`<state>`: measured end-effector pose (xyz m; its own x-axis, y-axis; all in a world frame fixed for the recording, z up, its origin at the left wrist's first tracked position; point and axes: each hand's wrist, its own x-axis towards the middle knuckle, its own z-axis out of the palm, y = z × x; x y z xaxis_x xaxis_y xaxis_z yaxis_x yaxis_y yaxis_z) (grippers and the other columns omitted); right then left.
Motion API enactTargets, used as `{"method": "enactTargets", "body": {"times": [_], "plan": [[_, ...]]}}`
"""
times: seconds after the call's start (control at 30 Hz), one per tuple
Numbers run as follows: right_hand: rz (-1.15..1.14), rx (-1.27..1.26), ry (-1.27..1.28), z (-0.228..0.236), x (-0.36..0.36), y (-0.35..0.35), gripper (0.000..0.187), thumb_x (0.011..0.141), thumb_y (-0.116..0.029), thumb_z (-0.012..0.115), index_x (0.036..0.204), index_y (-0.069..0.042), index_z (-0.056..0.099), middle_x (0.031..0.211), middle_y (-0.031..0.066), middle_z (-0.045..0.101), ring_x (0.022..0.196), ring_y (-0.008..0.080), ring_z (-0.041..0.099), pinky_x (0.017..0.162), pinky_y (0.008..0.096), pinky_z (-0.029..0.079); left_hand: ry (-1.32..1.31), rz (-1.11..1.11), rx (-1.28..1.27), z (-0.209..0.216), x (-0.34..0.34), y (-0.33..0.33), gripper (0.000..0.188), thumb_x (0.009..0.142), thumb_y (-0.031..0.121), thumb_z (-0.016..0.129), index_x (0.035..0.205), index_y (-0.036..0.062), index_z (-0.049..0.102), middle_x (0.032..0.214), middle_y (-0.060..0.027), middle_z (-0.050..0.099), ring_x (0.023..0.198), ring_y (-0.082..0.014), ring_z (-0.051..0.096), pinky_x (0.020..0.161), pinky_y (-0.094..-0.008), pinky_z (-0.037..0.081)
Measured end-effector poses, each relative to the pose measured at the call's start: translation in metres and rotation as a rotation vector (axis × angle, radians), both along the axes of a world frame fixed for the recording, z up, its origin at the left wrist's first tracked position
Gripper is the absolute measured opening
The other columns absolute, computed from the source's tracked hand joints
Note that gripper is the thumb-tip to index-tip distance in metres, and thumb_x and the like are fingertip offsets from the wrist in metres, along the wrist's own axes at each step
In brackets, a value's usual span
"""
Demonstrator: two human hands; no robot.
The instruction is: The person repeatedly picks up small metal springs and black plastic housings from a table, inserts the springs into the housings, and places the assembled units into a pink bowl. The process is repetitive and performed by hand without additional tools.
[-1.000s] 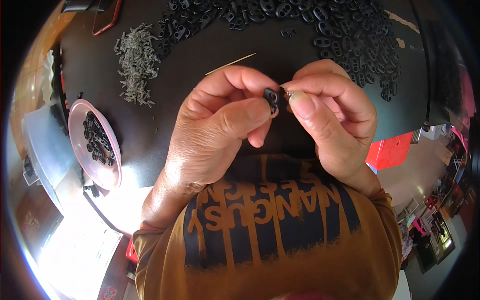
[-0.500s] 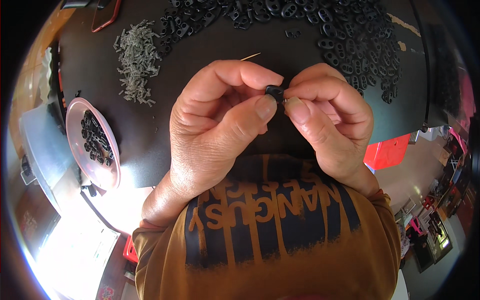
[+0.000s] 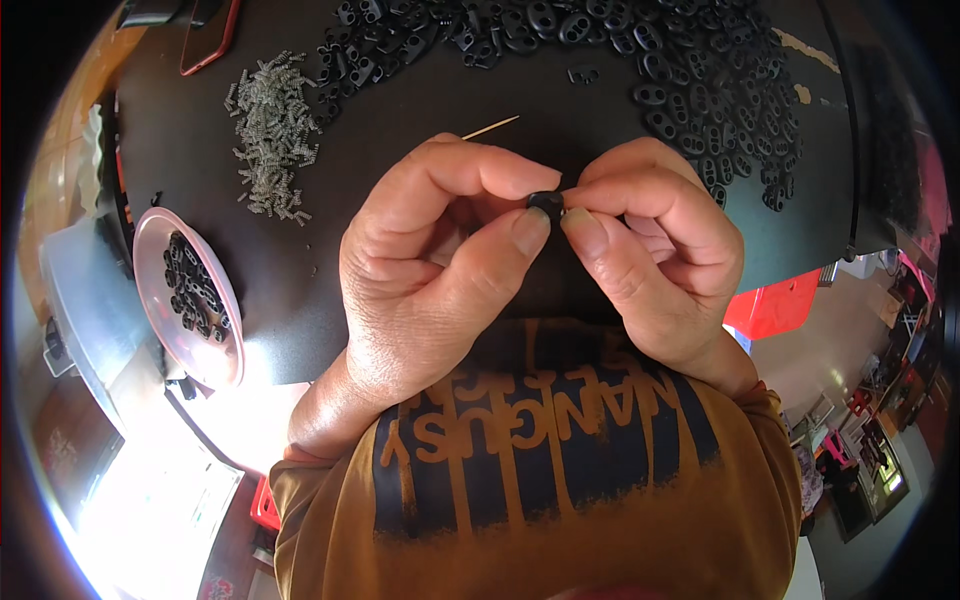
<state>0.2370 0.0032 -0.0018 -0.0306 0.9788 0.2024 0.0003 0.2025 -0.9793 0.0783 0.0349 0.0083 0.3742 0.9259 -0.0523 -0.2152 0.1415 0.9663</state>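
Observation:
My left hand point(image 3: 435, 255) pinches a small black plastic cord lock part point(image 3: 545, 203) between thumb and forefinger, above the table near my chest. The tips of my right hand point(image 3: 655, 245) are pressed together against the part's right side. A tiny light glint shows at those fingertips, but the fingers hide what they hold, if anything. Beyond my left hand lies a thin wooden stick point(image 3: 491, 127), partly covered by the knuckles.
Small metal springs point(image 3: 272, 140) are heaped at the far left. Black two-holed cord lock pieces point(image 3: 720, 120) spread across the far side and right. A pink bowl point(image 3: 237, 345) at the left holds black parts. A red-edged phone point(image 3: 210, 35) and a red bin point(image 3: 775, 303) flank the dark table point(image 3: 290, 300).
Both hands have shifted slightly with the cord lock part, which is tilted differently. The small coil seen between my right fingertips earlier is now mostly hidden against the part.

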Motion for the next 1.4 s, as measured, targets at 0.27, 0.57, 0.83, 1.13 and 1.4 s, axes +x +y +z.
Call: {"method": "enactTargets", "body": {"times": [0.27, 0.57, 0.83, 1.13, 1.4], "plan": [[-0.032, 0.059, -0.164, 0.003, 0.0, 0.004, 0.013, 0.072, 0.006, 0.063, 0.084, 0.002, 0.061, 0.073, 0.0082, 0.058, 0.063, 0.0146, 0.055, 0.053, 0.0233, 0.042, 0.172, -0.033, 0.124, -0.001, -0.005, -0.004, 0.02, 0.076, -0.009, 0.058, 0.094, 0.0005, 0.058, 0.082, -0.0043, 0.052, 0.066, -0.007, 0.051, 0.058, -0.0185, 0.042], [0.121, 0.022, -0.179, 0.007, -0.017, 0.006, 0.018, 0.072, -0.001, 0.067, 0.088, 0.001, 0.061, 0.078, 0.0082, 0.058, 0.067, 0.016, 0.055, 0.056, 0.0244, 0.044, 0.082, -0.004, -0.003, -0.003, -0.034, -0.016, 0.023, 0.077, -0.01, 0.056, 0.097, 0.0015, 0.058, 0.086, -0.0027, 0.052, 0.072, -0.0057, 0.05, 0.064, -0.0178, 0.042], [0.18, 0.204, -0.747, 0.031, -0.017, 0.037, 0.023, 0.069, -0.003, 0.068, 0.091, 0.0, 0.061, 0.087, 0.0115, 0.058, 0.077, 0.0223, 0.057, 0.067, 0.0291, 0.045, -0.01, 0.271, -0.076, -0.012, -0.072, -0.032, 0.019, 0.08, -0.008, 0.052, 0.096, -0.0002, 0.056, 0.085, -0.0032, 0.05, 0.066, -0.0055, 0.051, 0.058, -0.0181, 0.043], [0.163, 0.613, -1.17, 0.032, -0.055, 0.104, 0.019, 0.072, -0.005, 0.064, 0.09, -0.004, 0.061, 0.088, 0.0067, 0.056, 0.081, 0.0234, 0.056, 0.072, 0.0341, 0.046, -0.138, 0.229, -0.113, -0.015, -0.082, -0.032, 0.018, 0.081, -0.008, 0.052, 0.097, -0.001, 0.055, 0.085, -0.0026, 0.049, 0.066, -0.0047, 0.05, 0.059, -0.0172, 0.044], [0.253, 0.58, -1.194, 0.013, -0.052, 0.106, 0.022, 0.071, -0.002, 0.064, 0.093, -0.004, 0.062, 0.089, 0.0066, 0.056, 0.082, 0.0241, 0.056, 0.072, 0.0334, 0.047, -0.149, 0.214, -0.145, -0.015, -0.086, -0.032, 0.017, 0.08, -0.006, 0.053, 0.096, -0.001, 0.055, 0.084, -0.0041, 0.049, 0.063, -0.0057, 0.05, 0.058, -0.0175, 0.043]]}}
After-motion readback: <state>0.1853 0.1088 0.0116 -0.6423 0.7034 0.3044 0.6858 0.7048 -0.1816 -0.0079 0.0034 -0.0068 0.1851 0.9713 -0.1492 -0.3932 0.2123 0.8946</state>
